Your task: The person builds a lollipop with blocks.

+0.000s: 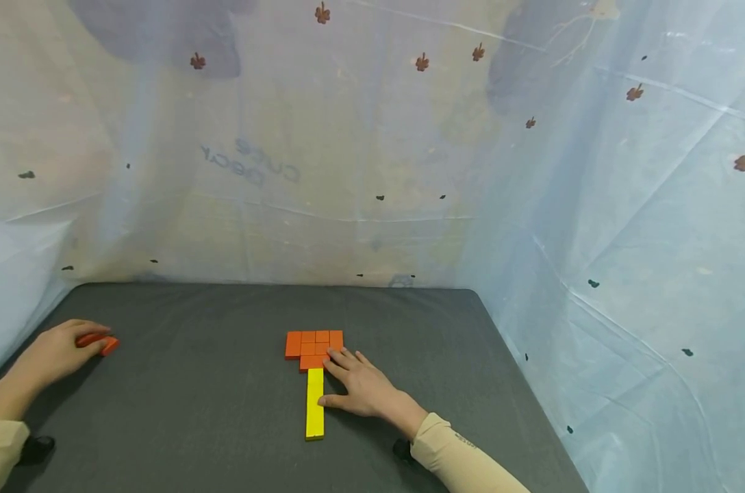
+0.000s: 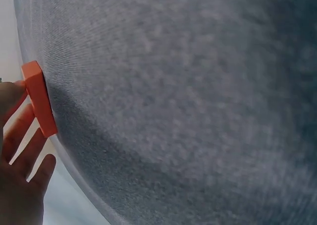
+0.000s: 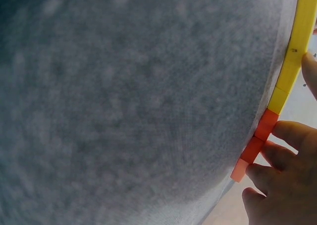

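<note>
At the left side of the table, my left hand (image 1: 61, 352) pinches an orange block (image 1: 110, 345) between thumb and fingers. In the left wrist view the orange block (image 2: 39, 98) is a flat rectangular bar against the dark cloth. Near the middle lies a set of orange blocks (image 1: 308, 347) fitted edge to edge. A yellow strip (image 1: 314, 411) of blocks runs from it toward me. My right hand (image 1: 366, 387) rests spread at the right edge of both, fingertips touching the orange blocks and thumb on the yellow strip. The right wrist view shows a seam in the yellow strip (image 3: 294, 51).
Dark grey cloth covers the tabletop (image 1: 194, 383), which has rounded far corners. Translucent plastic sheeting (image 1: 323, 171) with small leaf prints hangs behind the table and along both sides.
</note>
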Demonstrator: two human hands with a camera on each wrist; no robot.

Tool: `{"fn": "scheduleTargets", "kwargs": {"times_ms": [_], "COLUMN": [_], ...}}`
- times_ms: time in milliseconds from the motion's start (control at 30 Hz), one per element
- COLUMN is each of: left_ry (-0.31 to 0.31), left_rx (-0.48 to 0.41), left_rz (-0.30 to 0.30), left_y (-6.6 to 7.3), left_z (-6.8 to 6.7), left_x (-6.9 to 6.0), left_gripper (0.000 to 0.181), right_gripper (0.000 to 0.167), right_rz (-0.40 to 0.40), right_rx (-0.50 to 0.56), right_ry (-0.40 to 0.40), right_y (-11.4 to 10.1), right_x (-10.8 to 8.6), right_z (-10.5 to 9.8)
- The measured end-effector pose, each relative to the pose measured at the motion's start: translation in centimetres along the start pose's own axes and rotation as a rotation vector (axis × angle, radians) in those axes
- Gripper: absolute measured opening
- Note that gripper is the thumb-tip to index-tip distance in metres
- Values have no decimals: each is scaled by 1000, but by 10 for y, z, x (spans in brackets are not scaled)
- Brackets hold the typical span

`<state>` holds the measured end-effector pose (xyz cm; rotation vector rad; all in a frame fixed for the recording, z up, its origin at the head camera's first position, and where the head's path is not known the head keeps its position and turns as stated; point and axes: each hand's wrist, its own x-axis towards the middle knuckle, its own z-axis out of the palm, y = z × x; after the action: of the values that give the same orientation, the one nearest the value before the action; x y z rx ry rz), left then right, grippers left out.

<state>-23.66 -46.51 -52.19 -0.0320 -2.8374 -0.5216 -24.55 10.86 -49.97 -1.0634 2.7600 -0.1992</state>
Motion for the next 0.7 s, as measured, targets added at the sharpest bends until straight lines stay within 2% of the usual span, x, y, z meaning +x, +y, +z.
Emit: {"fn": "scheduleTargets", "kwargs": {"times_ms": [167,400,700], "left_ry": [-43,-125,-144], "left_rx": [-8,-6,26], "left_rz": [-23,-22,-11], "left_y": [1,-1,1], "left_z": [-2,-3,-5], "left_x": [-2,-7,-9], "left_gripper": [32,40,42], "right_gripper": [82,82,81], "right_rz": [-1,-5,-4], "right_rx": [9,-1,-5], "right_ry": [-4,-1,1], "right_y": [-1,-1,0], "right_x": [-1,-1,1], "right_z": [0,0,-1]}}
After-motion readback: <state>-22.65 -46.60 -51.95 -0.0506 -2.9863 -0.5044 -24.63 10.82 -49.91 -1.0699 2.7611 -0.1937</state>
